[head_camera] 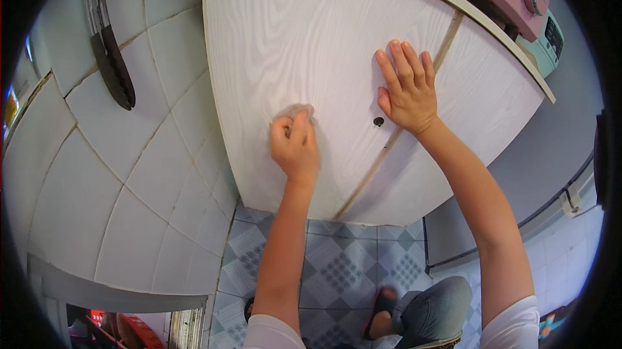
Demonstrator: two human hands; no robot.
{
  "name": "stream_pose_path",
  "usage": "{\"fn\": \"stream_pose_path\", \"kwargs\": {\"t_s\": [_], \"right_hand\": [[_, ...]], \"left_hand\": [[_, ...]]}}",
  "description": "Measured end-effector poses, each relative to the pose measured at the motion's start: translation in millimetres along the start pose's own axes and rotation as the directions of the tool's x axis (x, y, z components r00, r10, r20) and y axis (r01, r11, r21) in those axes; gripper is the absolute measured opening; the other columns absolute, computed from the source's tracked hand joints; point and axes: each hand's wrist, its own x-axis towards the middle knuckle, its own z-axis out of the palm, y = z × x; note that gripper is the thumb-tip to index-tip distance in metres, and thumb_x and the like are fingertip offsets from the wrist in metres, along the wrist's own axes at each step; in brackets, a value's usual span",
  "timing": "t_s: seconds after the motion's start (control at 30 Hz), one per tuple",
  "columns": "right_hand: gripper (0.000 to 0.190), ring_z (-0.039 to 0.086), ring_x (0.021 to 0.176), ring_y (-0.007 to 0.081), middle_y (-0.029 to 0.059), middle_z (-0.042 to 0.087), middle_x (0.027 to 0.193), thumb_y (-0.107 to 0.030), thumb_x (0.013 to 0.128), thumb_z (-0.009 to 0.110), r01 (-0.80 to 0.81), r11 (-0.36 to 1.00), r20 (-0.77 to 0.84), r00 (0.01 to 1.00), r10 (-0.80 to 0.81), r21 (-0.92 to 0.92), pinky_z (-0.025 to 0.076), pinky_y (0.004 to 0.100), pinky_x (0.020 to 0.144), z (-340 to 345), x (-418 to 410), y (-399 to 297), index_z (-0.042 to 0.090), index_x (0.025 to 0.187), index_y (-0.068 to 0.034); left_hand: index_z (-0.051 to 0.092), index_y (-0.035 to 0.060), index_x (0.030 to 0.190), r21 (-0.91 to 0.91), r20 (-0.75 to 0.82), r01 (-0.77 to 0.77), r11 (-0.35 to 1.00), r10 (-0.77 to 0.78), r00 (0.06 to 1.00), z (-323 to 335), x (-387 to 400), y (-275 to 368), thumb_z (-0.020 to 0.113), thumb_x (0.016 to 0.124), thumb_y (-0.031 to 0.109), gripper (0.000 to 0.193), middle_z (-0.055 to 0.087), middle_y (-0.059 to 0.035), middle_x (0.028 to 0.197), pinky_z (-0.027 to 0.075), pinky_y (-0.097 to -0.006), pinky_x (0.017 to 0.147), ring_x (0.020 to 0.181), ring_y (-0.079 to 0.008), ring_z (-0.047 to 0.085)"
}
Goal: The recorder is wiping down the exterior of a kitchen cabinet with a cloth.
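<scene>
My left hand (295, 147) is curled around a crumpled greyish cloth (305, 107), pressed to the left door of a pale wood-grain cabinet (272, 48). Slight blur on the hand and the cloth hides the cloth's full shape. Higher up and to the right, my right hand (412, 91) lies flat on the same door, fingers spread and holding nothing. Its palm is near the gap between the two doors. A small dark round knob (378, 121) sticks out just below my right thumb.
Metal tongs with dark tips (114, 65) hang on the white tiled wall (116, 145) at left. A pink appliance with knobs (522, 4) stands above the cabinet, near a mint-green device (546, 48). A grey panel (495, 193) borders the right side, above patterned floor tiles (340, 266).
</scene>
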Motion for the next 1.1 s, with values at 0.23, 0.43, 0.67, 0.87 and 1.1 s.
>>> {"fn": "stream_pose_path", "kwargs": {"t_s": [0.23, 0.43, 0.67, 0.87, 1.1], "right_hand": [[0.068, 0.027, 0.137, 0.0222, 0.0061, 0.032, 0.146, -0.026, 0.075, 0.054, 0.009, 1.0, -0.004, 1.0, -0.009, -0.013, 0.013, 0.0454, 0.114, -2.8, 2.1, -2.9, 0.038, 0.14, -0.017], [0.066, 0.028, 0.136, 0.0227, 0.0065, 0.034, 0.145, -0.026, 0.075, 0.053, 0.002, 1.0, -0.006, 1.0, -0.002, -0.013, 0.013, 0.0458, 0.114, -0.7, -1.6, 0.3, 0.039, 0.14, -0.017], [0.064, 0.027, 0.136, 0.0224, 0.0064, 0.034, 0.145, -0.025, 0.078, 0.05, 0.007, 1.0, -0.018, 1.0, -0.007, -0.014, 0.013, 0.0448, 0.114, 2.0, -0.5, -1.4, 0.038, 0.14, -0.018], [0.064, 0.027, 0.137, 0.0217, 0.0058, 0.033, 0.145, -0.025, 0.077, 0.051, 0.002, 1.0, -0.014, 1.0, -0.002, -0.013, 0.013, 0.0444, 0.115, -0.3, 1.2, -2.4, 0.038, 0.14, -0.018], [0.065, 0.027, 0.136, 0.0212, 0.0054, 0.034, 0.145, -0.024, 0.076, 0.053, 0.001, 1.0, -0.015, 1.0, -0.001, -0.015, 0.014, 0.0442, 0.114, 0.0, -0.3, -1.9, 0.039, 0.139, -0.018]], "left_hand": [[0.068, 0.0106, 0.092, -0.016, 0.161, -0.12, 0.993, 0.121, 0.979, -13.1, -47.9, -9.4, 0.07, 0.068, -0.003, 0.028, 0.051, -0.0045, 0.082, 0.042, -0.0284, 0.056, 0.067, -0.0185, 0.05], [0.069, 0.0093, 0.093, -0.084, 0.166, 0.048, 0.995, -0.034, 0.986, -8.7, -21.2, 4.6, 0.07, 0.068, -0.003, 0.028, 0.051, -0.0047, 0.083, 0.043, -0.0277, 0.059, 0.07, -0.0181, 0.051], [0.07, 0.0043, 0.096, -0.114, -0.043, 0.175, 0.978, -0.181, 0.982, -3.7, 41.6, 1.8, 0.068, 0.075, 0.0, 0.022, 0.051, -0.0036, 0.087, 0.045, -0.0295, 0.064, 0.075, -0.0152, 0.051], [0.07, 0.0026, 0.093, 0.063, -0.235, 0.127, 0.99, -0.109, 0.966, -31.2, 46.3, -63.4, 0.068, 0.073, -0.001, 0.02, 0.05, -0.0039, 0.085, 0.044, -0.0285, 0.059, 0.073, -0.0172, 0.051], [0.07, 0.0063, 0.088, 0.016, 0.062, 0.243, 0.97, -0.243, 0.968, -34.8, -31.8, -42.6, 0.067, 0.074, 0.001, 0.016, 0.049, -0.003, 0.086, 0.044, -0.0287, 0.063, 0.075, -0.014, 0.05]]}}
